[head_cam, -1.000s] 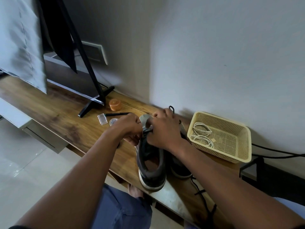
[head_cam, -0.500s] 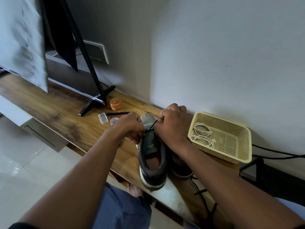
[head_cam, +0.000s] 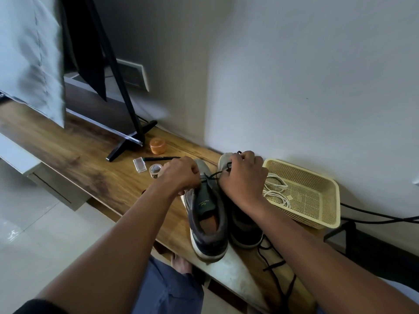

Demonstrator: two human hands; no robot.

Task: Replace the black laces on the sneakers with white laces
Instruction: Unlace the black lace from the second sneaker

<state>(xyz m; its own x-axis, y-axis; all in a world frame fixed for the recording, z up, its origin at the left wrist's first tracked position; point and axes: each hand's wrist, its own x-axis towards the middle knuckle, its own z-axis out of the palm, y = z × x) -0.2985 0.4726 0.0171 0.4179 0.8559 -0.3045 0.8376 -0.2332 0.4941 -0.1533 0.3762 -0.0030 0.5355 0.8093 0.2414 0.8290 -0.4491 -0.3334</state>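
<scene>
- black lace (head_cam: 213, 175): thin cord, taut across the front eyelets of the left sneaker (head_cam: 207, 214); grey fabric upper, white rubber sole, heel toward the camera on the wooden shelf (head_cam: 95, 175)
- second sneaker (head_cam: 243, 225) touching its right side; toe hidden under the right hand (head_cam: 243, 177)
- white laces (head_cam: 275, 189) coiled in the perforated cream basket (head_cam: 317, 196), just right of the sneakers
- loose black lace (head_cam: 278, 268) trails behind the heels; end cut off
- left hand (head_cam: 179, 174): fingers curled, pinching the lace; right hand curled round its other end; fingertips hard to make out
</scene>
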